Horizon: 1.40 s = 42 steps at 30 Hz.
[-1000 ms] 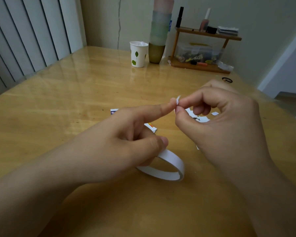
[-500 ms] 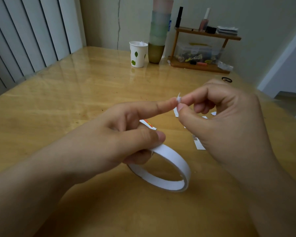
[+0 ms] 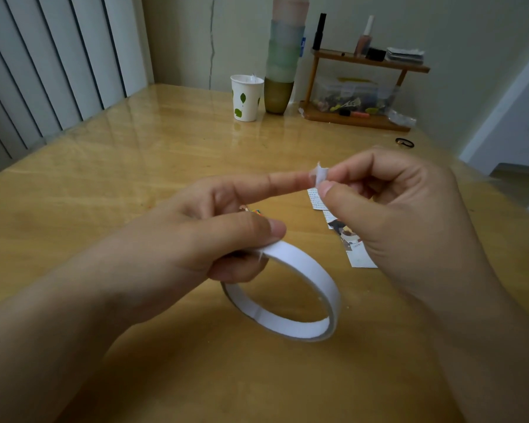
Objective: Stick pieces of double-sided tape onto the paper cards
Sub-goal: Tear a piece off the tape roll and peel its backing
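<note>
The right hand (image 3: 403, 215) forms the grip: thumb and forefinger clamp a small tape piece (image 3: 320, 175), which also adheres to the extended left forefinger tip. The left hand (image 3: 196, 236) pinches the tape roll (image 3: 303, 288) between thumb and lower fingers, holding it above the counter (image 3: 135, 166). The paper cards (image 3: 348, 236) lie directly below the tape piece, partly hidden by the right hand, which is nearer them. Their long axis runs away from the person.

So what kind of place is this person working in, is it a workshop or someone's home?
Most likely a home. A glossy wooden table stands against a plain wall, with a small wooden shelf of cosmetics bottles, a leaf-print paper cup and vertical blinds to the left. Nothing suggests a workshop.
</note>
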Available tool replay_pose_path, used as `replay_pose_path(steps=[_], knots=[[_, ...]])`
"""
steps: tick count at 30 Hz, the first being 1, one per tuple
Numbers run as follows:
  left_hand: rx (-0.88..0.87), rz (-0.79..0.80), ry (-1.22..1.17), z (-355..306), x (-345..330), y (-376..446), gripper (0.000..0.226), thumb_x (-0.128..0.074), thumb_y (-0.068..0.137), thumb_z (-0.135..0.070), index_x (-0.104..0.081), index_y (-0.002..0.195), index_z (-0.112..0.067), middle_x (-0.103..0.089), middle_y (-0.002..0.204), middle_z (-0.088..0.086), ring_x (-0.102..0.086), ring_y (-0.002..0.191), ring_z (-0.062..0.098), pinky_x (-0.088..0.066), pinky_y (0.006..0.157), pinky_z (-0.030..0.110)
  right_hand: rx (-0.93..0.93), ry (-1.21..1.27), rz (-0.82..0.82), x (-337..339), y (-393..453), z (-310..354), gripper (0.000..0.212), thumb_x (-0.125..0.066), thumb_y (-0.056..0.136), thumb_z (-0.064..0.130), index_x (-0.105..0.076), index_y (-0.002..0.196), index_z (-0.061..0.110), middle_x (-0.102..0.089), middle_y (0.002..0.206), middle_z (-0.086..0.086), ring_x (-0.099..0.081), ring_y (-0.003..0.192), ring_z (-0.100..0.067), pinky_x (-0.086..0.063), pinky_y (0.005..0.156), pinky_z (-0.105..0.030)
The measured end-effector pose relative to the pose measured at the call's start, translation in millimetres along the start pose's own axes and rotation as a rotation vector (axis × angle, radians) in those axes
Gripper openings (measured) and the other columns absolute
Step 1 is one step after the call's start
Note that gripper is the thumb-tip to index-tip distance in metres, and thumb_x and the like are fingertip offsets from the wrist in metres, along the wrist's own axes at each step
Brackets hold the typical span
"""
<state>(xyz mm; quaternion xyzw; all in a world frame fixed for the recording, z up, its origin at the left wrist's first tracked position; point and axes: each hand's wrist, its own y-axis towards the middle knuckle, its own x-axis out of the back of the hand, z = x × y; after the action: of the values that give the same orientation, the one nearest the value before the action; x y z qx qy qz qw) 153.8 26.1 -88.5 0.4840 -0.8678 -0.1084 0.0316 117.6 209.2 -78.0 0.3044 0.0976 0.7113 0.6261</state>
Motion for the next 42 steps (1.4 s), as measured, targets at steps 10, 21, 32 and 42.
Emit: replay_pose_path(steps=[10,21,32,42], knots=[[0.034,-0.127,0.002,-0.3,1.2,-0.5,0.045,-0.059,0.071,-0.025,-0.066,0.115,-0.029,-0.026,0.048,-0.004,-0.025,0.037,0.002,-0.007,0.070,0.048,-0.140,0.108,0.023,2.9,4.1,-6.9,0.005,-0.069,0.068,0.022,-0.070,0.063,0.024,-0.064,0.088,-0.028,-0.060,0.079,-0.044,-0.052,0.070,-0.050],[0.069,-0.136,-0.062,2.6,2.5,-0.3,0.047,-0.060,0.069,-0.025,-0.066,0.115,-0.027,-0.029,0.043,-0.010,-0.025,0.036,0.003,-0.006,0.070,0.048,-0.401,-0.428,-0.202,51.3,23.9,-39.1,0.017,-0.059,0.089,0.030,-0.069,0.082,0.018,-0.055,0.063,0.008,-0.044,0.049,-0.005,-0.036,0.046,-0.017],[0.105,-0.065,-0.050,6.2,1.2,-0.3,0.047,-0.061,0.070,-0.027,-0.065,0.117,-0.029,-0.031,0.040,-0.010,-0.024,0.039,0.004,-0.009,0.064,0.044,-0.669,-0.631,-0.258,71.5,27.9,-93.8,0.006,-0.072,0.080,0.020,-0.070,0.077,0.016,-0.061,0.070,0.004,-0.051,0.059,-0.009,-0.035,0.050,-0.020],[0.121,-0.038,-0.057,5.8,2.6,-1.4,0.048,-0.060,0.071,-0.026,-0.064,0.118,-0.029,-0.028,0.041,-0.013,-0.023,0.040,0.006,-0.008,0.067,0.046,-0.568,-0.756,-0.260,72.2,29.4,-93.7,0.014,-0.063,0.088,0.018,-0.067,0.075,0.015,-0.063,0.074,0.001,-0.048,0.058,-0.007,-0.032,0.048,-0.020]])
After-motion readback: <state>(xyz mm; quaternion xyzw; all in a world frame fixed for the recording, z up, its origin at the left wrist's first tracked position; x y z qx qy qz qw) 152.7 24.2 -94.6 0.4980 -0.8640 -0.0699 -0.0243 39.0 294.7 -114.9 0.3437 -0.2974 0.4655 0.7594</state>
